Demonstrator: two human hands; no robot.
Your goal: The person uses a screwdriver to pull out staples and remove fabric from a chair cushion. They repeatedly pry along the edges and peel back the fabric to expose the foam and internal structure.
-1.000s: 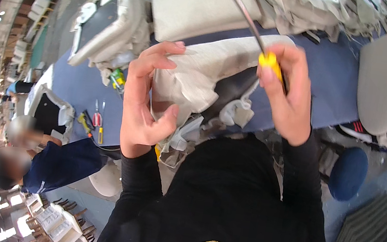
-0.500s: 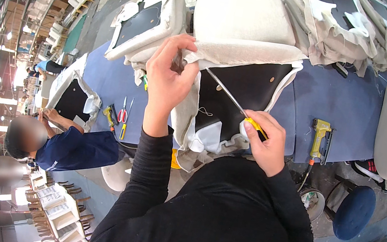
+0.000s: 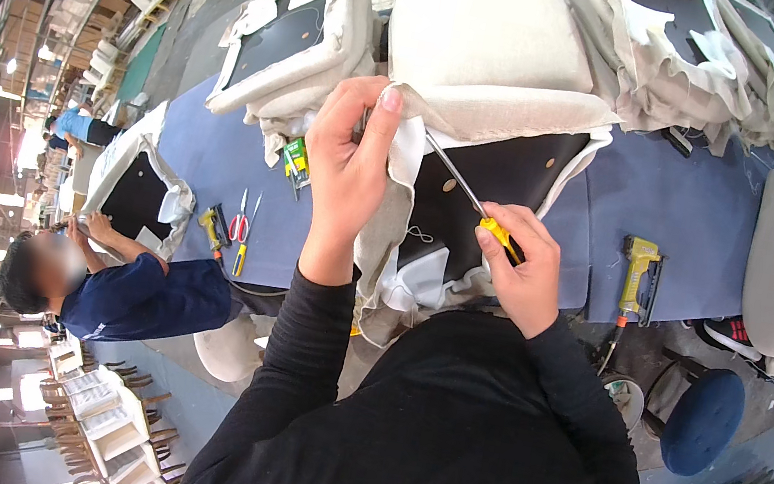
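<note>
In front of me lies a beige upholstered chair part with a black backing panel (image 3: pixel 505 165) and loose fabric edges. My left hand (image 3: pixel 348 170) is closed at its left corner, thumb and fingers pinching the beige fabric (image 3: pixel 449 105). My right hand (image 3: pixel 529 270) is closed around the yellow and black handle of a screwdriver (image 3: pixel 455 174). Its metal shaft slants up and left across the black panel toward the white lining by my left hand. Whether the tip touches the lining I cannot tell. A knotted string (image 3: pixel 419 235) rests on the panel.
On the blue table (image 3: pixel 704 221) lie a yellow staple gun (image 3: pixel 639 282) at right, and red-handled scissors (image 3: pixel 241 219), another staple gun (image 3: pixel 215 230) and a green-yellow pack (image 3: pixel 295 162) at left. A co-worker (image 3: pixel 151 296) works at left. A blue stool (image 3: pixel 703 422) stands lower right.
My left hand has shifted slightly right, its thumb now higher against the fabric edge. My right hand and the screwdriver have moved a little up and left. More of the green-yellow pack shows.
</note>
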